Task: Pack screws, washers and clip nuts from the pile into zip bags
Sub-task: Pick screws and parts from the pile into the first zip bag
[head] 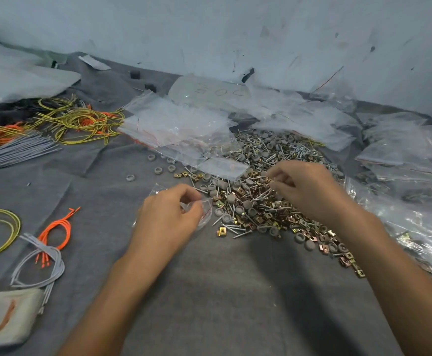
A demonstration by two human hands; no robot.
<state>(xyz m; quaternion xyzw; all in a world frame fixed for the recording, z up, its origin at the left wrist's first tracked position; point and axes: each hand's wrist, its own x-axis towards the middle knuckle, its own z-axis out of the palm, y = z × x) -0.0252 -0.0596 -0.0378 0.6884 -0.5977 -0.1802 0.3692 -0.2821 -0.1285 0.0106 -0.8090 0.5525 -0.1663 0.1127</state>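
Left hand (167,214) curled, fingers (191,195) closed on the mouth of a small clear zip bag (206,209), held just above the grey cloth surface (235,291). Bag mostly hidden beneath the hand; only a corner beyond the knuckles and the red-lined edge beside the fingertips visible. Contents of bag not discernible.

Right hand (310,191) over the pile (258,191) of screws, grey washers and brass clip nuts, fingers (274,174) pinched together at the tips. Something small and metallic apparently between thumb and forefinger; exact item too small to identify. Pile directly under and beyond the right fingers, spreading toward the left hand's fingertips, with loose clip nuts (221,231) and screws just beside the bag.

Beyond both hands: a heap of empty clear bags (181,124), one lying partly over the far side of the pile. To the right of the right hand: filled bags (415,155), contents blurred. Loose grey washers (158,170) beyond the left fingers. Left of the left hand, well apart: yellow-green wires (81,122), orange wires (58,229) and grey wires (17,150). Lower-left cloth bundle (7,314) cut off by the frame edge.
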